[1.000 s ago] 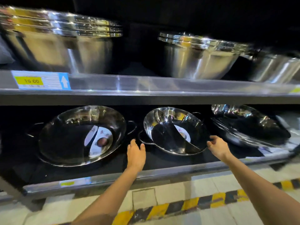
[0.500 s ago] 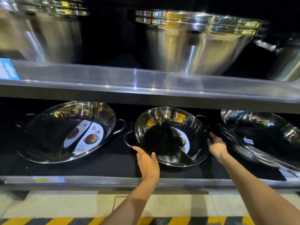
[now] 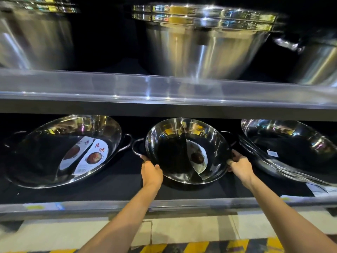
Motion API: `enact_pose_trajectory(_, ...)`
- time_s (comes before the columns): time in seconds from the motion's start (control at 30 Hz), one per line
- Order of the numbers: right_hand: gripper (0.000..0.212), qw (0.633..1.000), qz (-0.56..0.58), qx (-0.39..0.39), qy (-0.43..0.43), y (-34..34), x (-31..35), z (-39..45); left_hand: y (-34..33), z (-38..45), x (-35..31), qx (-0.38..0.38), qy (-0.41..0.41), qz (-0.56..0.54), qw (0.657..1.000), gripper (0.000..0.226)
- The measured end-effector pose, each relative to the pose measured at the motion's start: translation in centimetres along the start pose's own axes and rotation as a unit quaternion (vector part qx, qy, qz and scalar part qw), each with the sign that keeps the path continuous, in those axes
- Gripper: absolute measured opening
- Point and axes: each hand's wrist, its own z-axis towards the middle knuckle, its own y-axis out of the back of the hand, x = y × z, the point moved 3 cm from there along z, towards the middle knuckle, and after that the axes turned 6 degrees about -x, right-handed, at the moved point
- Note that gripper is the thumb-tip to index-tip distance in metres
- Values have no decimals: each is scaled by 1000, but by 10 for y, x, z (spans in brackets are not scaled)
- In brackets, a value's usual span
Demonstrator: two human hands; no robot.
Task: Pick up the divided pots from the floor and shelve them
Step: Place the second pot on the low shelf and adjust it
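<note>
The divided pot [image 3: 186, 152] sits tilted on the lower shelf [image 3: 116, 185], its rim raised at the back. My left hand [image 3: 151, 172] is closed on its near-left rim, just below the dark loop handle [image 3: 137, 147]. My right hand [image 3: 239, 166] is closed on its right rim. Left of my left hand lies a larger labelled pot [image 3: 60, 152]; right of my right hand, stacked pots [image 3: 291, 148]. Above both hands, the upper shelf [image 3: 164, 92] carries deep steel basins [image 3: 206, 44].
</note>
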Motion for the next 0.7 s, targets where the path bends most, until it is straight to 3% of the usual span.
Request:
enact_pose_trajectory(0.1, 56, 1000, 0, -5, 1, 4, -7, -2, 5, 12, -3, 18, 6, -4, 1000, 32)
enact_pose_trajectory(0.4, 57, 999, 9, 30, 25, 0, -8, -1, 10, 28, -2, 57, -24, -45, 997, 69)
enact_pose_trajectory(0.57, 64, 998, 8, 62, 22, 2, -8, 4, 6, 23, 2, 60, -44, -24, 997, 55)
enact_pose_trajectory(0.7, 69, 997, 5, 77, 14, 1, -6, 7, 3, 25, 2, 64, -52, -42, 996, 56)
